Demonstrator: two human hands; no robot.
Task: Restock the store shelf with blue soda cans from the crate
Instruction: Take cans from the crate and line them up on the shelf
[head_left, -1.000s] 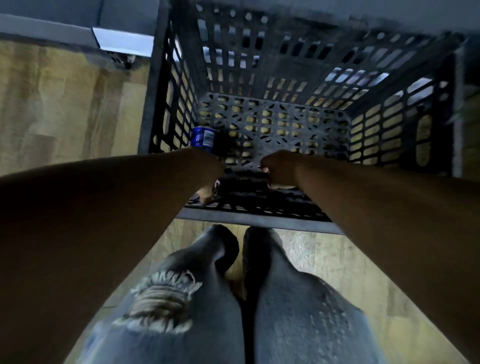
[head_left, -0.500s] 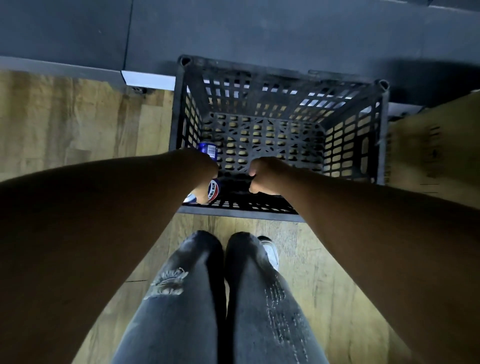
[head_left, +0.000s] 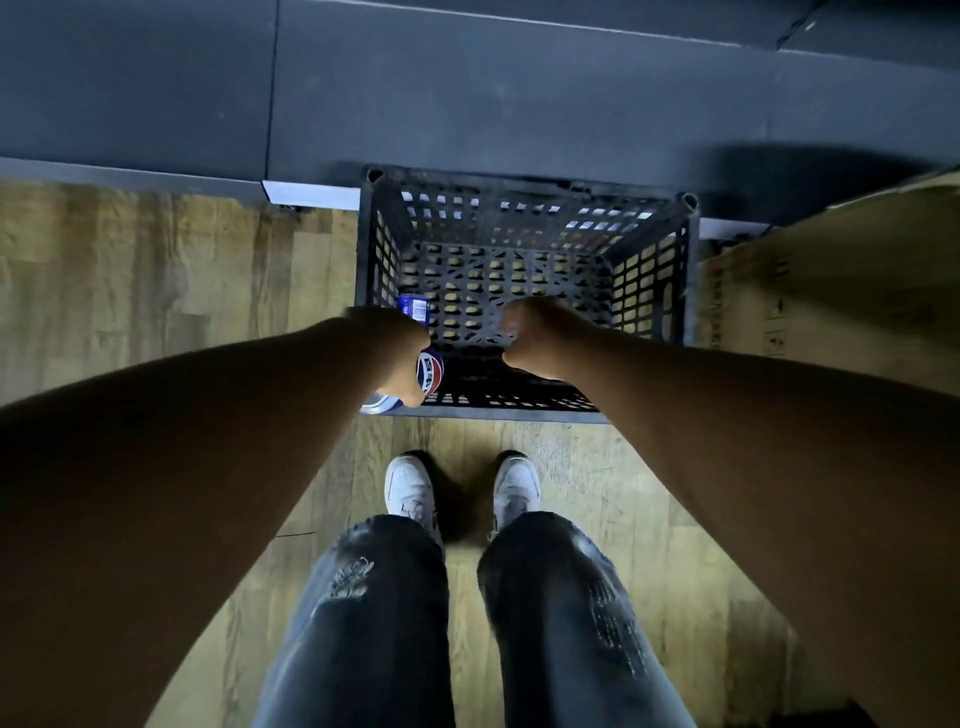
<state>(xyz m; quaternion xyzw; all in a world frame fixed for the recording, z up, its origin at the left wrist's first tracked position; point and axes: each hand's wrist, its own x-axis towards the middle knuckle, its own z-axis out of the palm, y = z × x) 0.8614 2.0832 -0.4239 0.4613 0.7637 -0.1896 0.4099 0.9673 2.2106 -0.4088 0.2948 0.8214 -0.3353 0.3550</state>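
Note:
A black plastic crate (head_left: 649, 270) stands on the wood floor against the dark shelf base (head_left: 519, 104). One blue soda can (head_left: 413, 307) stands inside it by the left wall. My left hand (head_left: 392, 353) is over the crate's near left corner, shut on another blue soda can (head_left: 430, 375) that tilts out below the fingers. My right hand (head_left: 535, 338) hovers over the near middle of the crate with its fingers curled into a fist. Whatever may be inside that fist is hidden.
A brown cardboard box (head_left: 831, 270) sits right beside the crate on its right. My legs in grey jeans and white shoes (head_left: 410, 488) stand just in front of the crate. Wood floor (head_left: 156, 270) stretches to the left.
My head has risen, so the crate looks smaller and farther away. Both hands have lifted toward the crate's near rim, the left one bringing its can up. The other can stayed in place.

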